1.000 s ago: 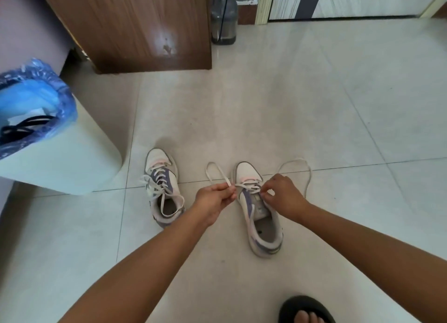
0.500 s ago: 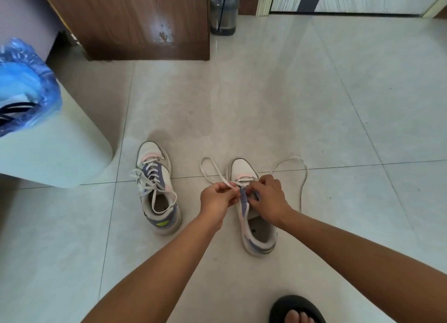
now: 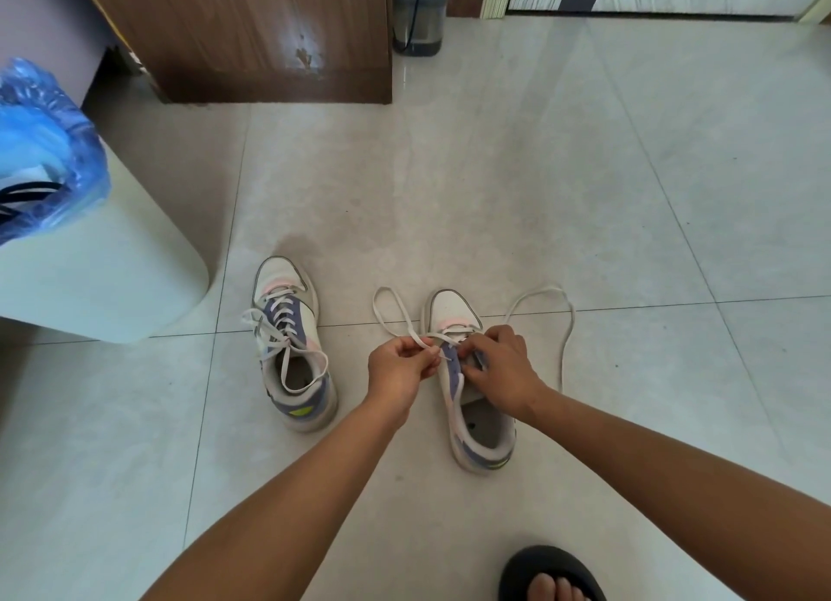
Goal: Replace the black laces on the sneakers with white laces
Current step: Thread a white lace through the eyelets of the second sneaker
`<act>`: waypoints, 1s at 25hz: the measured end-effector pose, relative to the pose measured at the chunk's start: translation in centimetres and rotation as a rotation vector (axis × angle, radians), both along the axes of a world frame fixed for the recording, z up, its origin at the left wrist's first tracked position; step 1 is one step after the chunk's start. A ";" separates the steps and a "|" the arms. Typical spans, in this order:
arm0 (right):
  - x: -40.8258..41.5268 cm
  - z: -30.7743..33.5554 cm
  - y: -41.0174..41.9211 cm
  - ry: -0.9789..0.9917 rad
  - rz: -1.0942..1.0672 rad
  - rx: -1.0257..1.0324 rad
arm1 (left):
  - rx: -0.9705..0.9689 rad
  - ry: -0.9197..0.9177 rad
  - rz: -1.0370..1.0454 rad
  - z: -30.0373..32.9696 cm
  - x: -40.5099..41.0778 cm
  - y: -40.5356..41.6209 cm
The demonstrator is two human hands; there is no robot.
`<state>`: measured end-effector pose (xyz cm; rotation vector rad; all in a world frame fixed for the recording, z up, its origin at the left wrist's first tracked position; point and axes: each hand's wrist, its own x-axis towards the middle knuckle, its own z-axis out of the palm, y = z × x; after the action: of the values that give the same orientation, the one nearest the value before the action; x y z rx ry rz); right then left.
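Note:
Two white and purple sneakers stand on the tiled floor, toes pointing away. The left sneaker (image 3: 290,344) is fully laced in white with its ends lying loose. The right sneaker (image 3: 467,389) has a white lace (image 3: 567,326) threaded only near the toe, and its long ends loop out on the floor to both sides. My left hand (image 3: 400,369) pinches the left end of the lace beside the eyelets. My right hand (image 3: 497,366) rests on the sneaker's tongue, fingers curled at the eyelets, pinching the lace there.
A white bin (image 3: 103,267) with a blue bag stands at the left, black laces (image 3: 22,198) lying in it. A wooden cabinet (image 3: 252,38) and a water jug (image 3: 418,15) are at the back. My foot in a black slipper (image 3: 551,576) is at the bottom right.
Both hands came closer together over the right sneaker's eyelets. The right hand slid left from the lace end onto the tongue. The view shifted slightly.

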<state>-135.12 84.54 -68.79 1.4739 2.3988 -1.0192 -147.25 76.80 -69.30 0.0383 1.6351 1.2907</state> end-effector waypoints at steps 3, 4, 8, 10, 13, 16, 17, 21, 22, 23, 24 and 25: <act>-0.1 0.0 0.0 0.011 -0.010 0.001 | -0.010 0.003 -0.006 -0.2 0.0 -0.1; 0.0 0.1 0.0 0.013 -0.011 0.000 | -0.007 -0.022 0.004 -0.3 0.1 -0.1; 0.0 0.2 -0.1 0.025 -0.010 0.000 | 0.021 -0.102 0.017 -0.1 0.0 -0.1; -0.1 0.3 -0.2 0.024 -0.007 0.005 | 0.031 -0.093 -0.022 0.1 0.0 0.0; -0.1 0.2 -0.2 0.020 -0.002 0.016 | 0.029 -0.042 -0.093 0.2 0.3 0.3; -0.2 0.1 -0.2 0.024 -0.007 0.024 | 0.000 0.046 -0.110 0.0 0.6 0.5; -0.2 0.1 -0.2 0.027 -0.009 0.026 | -0.021 0.102 -0.135 -0.1 0.8 0.5; -0.3 0.1 -0.1 0.025 -0.001 0.028 | -0.073 0.309 -0.243 0.1 1.5 0.7; -0.3 0.0 0.0 0.018 0.008 0.041 | -0.071 0.327 -0.246 0.4 1.5 0.6; -0.3 -0.1 0.0 0.008 0.021 0.060 | -0.069 0.354 -0.256 0.8 1.5 0.4; -0.4 -0.1 0.0 -0.010 0.039 0.074 | -0.075 0.401 -0.288 1.2 1.7 0.0; -0.5 -0.1 -0.1 -0.039 0.064 0.092 | -0.087 0.462 -0.344 1.6 2.1 -0.7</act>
<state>-135.61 84.48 -68.88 1.4215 2.4790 -0.8696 -145.18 76.13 -67.69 0.5769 1.9649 0.9873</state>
